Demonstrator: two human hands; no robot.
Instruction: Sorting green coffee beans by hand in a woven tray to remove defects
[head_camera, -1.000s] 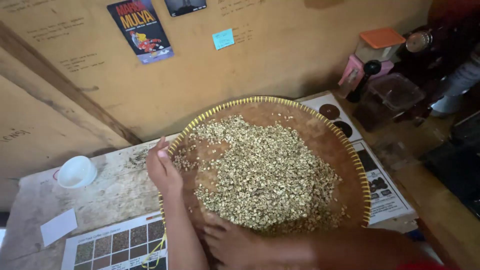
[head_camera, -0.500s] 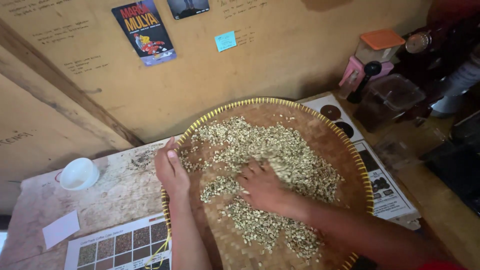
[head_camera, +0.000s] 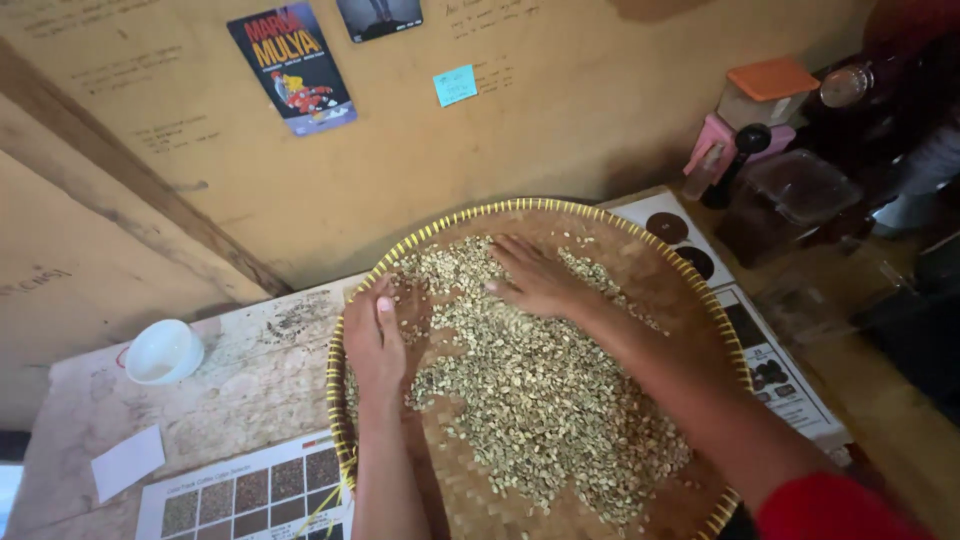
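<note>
A round woven tray (head_camera: 655, 262) with a yellow rim lies on the table and holds a spread of pale green coffee beans (head_camera: 535, 395). My right hand (head_camera: 535, 277) lies flat and spread on the beans near the tray's far side. My left hand (head_camera: 375, 338) rests inside the left rim, fingers together, palm down on the tray, touching the beans beside it. Neither hand grips anything.
A small white bowl (head_camera: 162, 351) stands at the left of the table, with a white card (head_camera: 127, 462) in front of it. A printed colour chart (head_camera: 250, 491) lies at the near left, another sheet (head_camera: 775, 370) at the right. Plastic containers (head_camera: 790, 190) crowd the far right.
My right hand swept from the tray's near edge through the beans to the far side, spreading them. My left hand slid from the rim further onto the tray.
</note>
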